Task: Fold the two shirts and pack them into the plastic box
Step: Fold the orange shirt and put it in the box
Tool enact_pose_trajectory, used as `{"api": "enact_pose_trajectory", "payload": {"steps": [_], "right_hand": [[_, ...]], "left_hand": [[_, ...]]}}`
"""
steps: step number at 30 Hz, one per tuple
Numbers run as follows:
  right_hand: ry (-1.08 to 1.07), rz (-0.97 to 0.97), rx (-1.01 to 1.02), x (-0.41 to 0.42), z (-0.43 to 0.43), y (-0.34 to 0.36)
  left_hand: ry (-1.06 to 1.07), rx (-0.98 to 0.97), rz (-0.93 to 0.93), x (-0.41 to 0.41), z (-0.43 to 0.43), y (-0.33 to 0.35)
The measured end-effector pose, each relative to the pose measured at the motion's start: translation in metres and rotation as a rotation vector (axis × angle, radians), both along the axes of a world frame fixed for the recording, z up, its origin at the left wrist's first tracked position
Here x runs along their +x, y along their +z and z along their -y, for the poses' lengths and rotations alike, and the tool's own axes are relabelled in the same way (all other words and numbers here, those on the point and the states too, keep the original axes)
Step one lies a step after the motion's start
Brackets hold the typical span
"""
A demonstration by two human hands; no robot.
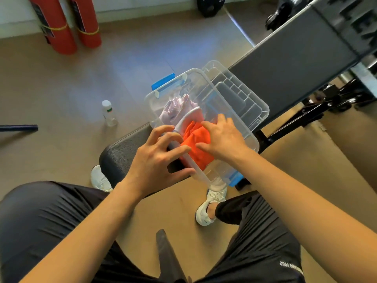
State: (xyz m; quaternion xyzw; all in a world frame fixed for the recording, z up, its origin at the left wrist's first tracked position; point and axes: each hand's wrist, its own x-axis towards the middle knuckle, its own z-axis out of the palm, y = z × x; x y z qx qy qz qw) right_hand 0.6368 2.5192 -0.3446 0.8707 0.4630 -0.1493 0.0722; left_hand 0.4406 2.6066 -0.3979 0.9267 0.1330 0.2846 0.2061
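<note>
the plastic box sat at the near end of the padded table, its near corner hanging out past the table's edge, and its clear lid lay just behind it further up the table, out of the way so the opening stayed free. both shirts were already inside. the pale pink shirt was bunched toward the far end of the box, by the blue latch, and the orange shirt filled the near end, touching the pink one where they met.

the right hand lay flat on the orange shirt, fingers spread and not closed round anything, pressing the cloth down, i judged, so it would sit below the rim. the left hand was open too, fingers curled loosely over the box's near long wall, thumb out toward the table; it seemed to be steadying the box against that push (sensible, with one corner unsupported), though whether the fingertips also touched the orange cloth i could not tell.

the orange shirt looked more crumpled than neatly folded, and it rose about level with the rim. the packing seemed nearly done, with only tucking left.

a small bottle stood on the floor well apart from all this.
</note>
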Motion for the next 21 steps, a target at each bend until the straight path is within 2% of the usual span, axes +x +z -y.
{"api": "enact_pose_trajectory", "payload": {"steps": [1,3,5,8,14,21], "right_hand": [[0.082,-0.030,0.031,0.001,-0.005,0.000],[0.218,-0.109,-0.047,0.006,-0.017,-0.008],[0.252,-0.159,-0.151,0.010,-0.026,-0.022],[0.265,-0.183,-0.112,0.011,-0.038,-0.036],[0.462,0.067,0.010,0.011,-0.057,-0.041],[0.487,0.147,0.071,0.005,-0.072,-0.042]], "left_hand": [[-0.001,-0.007,0.000,-0.001,0.000,-0.002],[-0.001,-0.021,-0.004,-0.003,0.001,-0.004],[-0.002,-0.034,-0.016,-0.004,0.003,-0.006],[-0.001,-0.062,-0.026,-0.008,0.004,-0.008],[0.018,-0.106,0.012,-0.013,0.010,-0.010],[0.040,-0.074,0.006,-0.012,0.014,-0.014]]}}
